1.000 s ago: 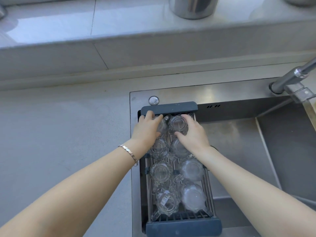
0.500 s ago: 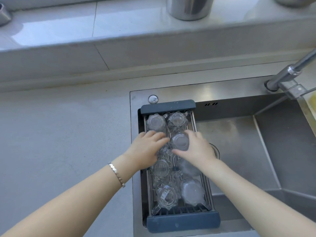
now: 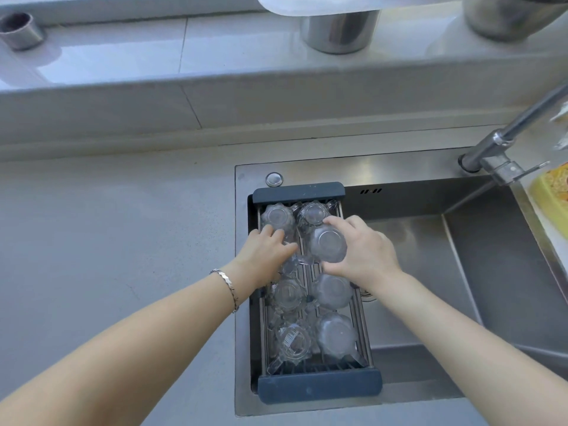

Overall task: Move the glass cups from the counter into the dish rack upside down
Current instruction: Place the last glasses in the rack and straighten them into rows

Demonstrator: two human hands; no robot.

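Observation:
A dark blue dish rack [image 3: 319, 387] spans the left side of the steel sink. Several glass cups stand upside down in it in two columns. My right hand [image 3: 365, 250] grips one upturned glass cup [image 3: 327, 243] in the second row of the right column. My left hand [image 3: 264, 256] rests over a glass cup [image 3: 290, 265] in the second row of the left column, mostly hiding it. Two cups [image 3: 278, 218] sit beyond my fingers at the rack's far end. More cups [image 3: 333, 292] fill the near rows.
The grey counter [image 3: 107, 241] lies left of the sink [image 3: 461, 287]. A chrome faucet [image 3: 504, 142] reaches in from the right. A yellow sponge [image 3: 553, 195] lies at the right edge. Metal canisters [image 3: 338, 30] stand on the sill behind.
Both hands drew back from the far row of cups to the second row. The right hand now grips the second cup in the right column.

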